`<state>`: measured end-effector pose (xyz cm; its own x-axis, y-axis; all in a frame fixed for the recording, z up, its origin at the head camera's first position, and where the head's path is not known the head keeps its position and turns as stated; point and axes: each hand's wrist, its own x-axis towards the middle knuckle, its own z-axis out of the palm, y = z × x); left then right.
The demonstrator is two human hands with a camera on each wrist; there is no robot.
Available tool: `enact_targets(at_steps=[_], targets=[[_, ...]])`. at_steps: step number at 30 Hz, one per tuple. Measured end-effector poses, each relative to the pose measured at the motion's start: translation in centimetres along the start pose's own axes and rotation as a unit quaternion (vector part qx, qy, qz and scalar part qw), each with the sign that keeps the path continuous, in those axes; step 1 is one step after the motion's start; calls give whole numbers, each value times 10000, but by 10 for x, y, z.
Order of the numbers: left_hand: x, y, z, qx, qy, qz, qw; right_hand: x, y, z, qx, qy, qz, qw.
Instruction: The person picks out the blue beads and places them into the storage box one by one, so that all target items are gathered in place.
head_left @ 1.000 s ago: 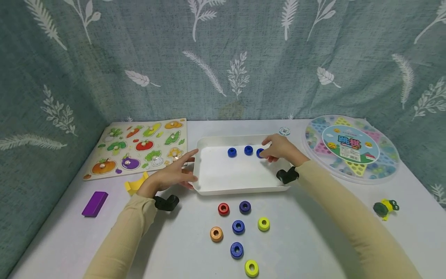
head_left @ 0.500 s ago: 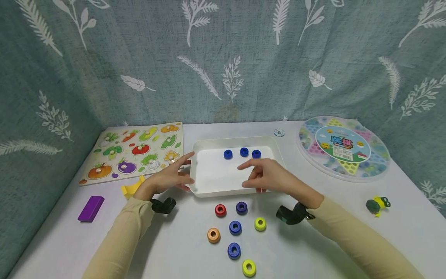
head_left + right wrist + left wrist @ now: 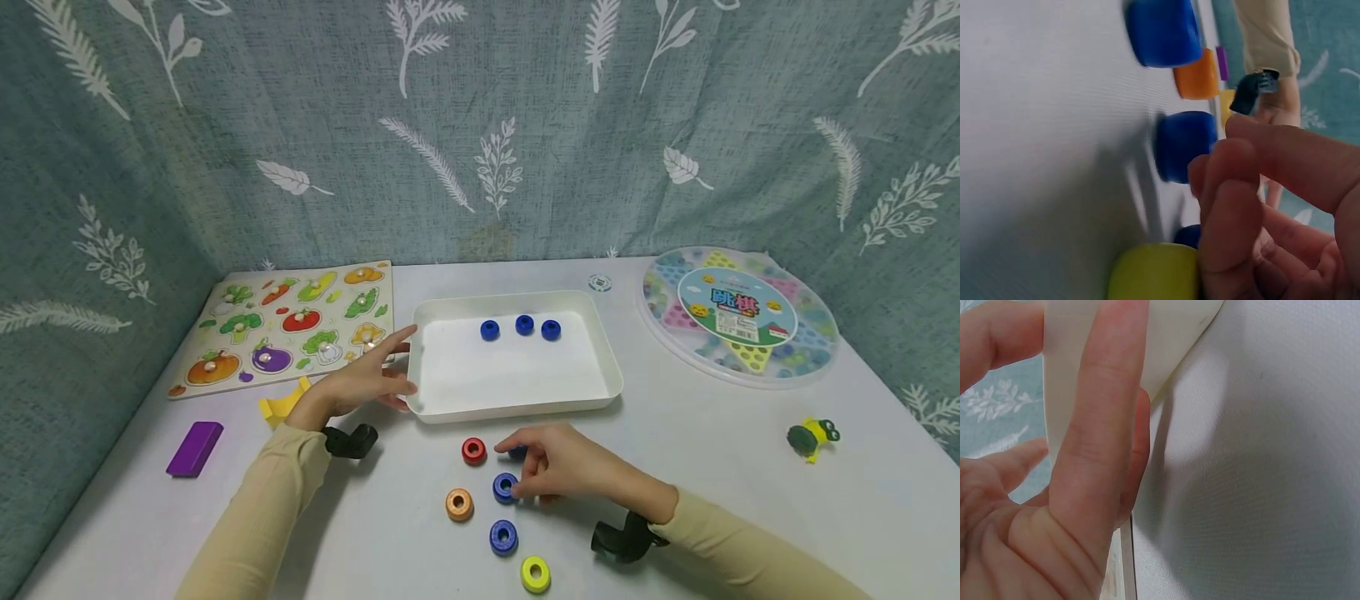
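Observation:
My left hand (image 3: 358,385) rests at the left end of a white tray (image 3: 517,411), straight fingers touching its wall (image 3: 1066,375). Inside the tray, 3 blue rings (image 3: 490,332) lie in a row near the back. My right hand (image 3: 573,471) hovers over the loose rings in front, thumb and index finger apart beside a blue ring (image 3: 498,493). No grip on it shows. The hand partly covers a darker blue ring (image 3: 517,452) behind. A yellow ring (image 3: 1154,275), seen in the right wrist view, is hidden under the hand in the head view.
Near the right hand lie a red ring (image 3: 465,455), an orange ring (image 3: 451,506), another blue ring (image 3: 495,544) and a yellow ring (image 3: 527,581). A vegetable puzzle board (image 3: 255,350), yellow piece (image 3: 277,408) and purple block (image 3: 195,450) are left; a round game box (image 3: 675,358) and frog toy (image 3: 806,439) right.
My right hand has let go of the third blue ring inside the tray and moved toward me, out over the loose rings. The left hand stays at the tray.

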<state>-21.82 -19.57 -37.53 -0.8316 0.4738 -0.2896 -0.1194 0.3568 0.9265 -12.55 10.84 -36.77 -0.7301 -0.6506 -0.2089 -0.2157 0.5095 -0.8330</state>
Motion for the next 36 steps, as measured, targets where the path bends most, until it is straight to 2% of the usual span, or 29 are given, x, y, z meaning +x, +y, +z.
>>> enact_targets(at_steps=[13,26,31,36], targets=[[-1,-2,1,-84,-5,-15,10000,5,-6,5,-461,-286,104,9985],[-2,-2,0,-91,-9,50,9999,9,-9,0,-333,-407,118,9985],[-1,-1,0,-55,3,25,10000,16,-16,-17,-313,-170,-70,9993],[-1,0,-1,-79,-46,30,10000,34,-30,-47,-142,474,34,9988]])
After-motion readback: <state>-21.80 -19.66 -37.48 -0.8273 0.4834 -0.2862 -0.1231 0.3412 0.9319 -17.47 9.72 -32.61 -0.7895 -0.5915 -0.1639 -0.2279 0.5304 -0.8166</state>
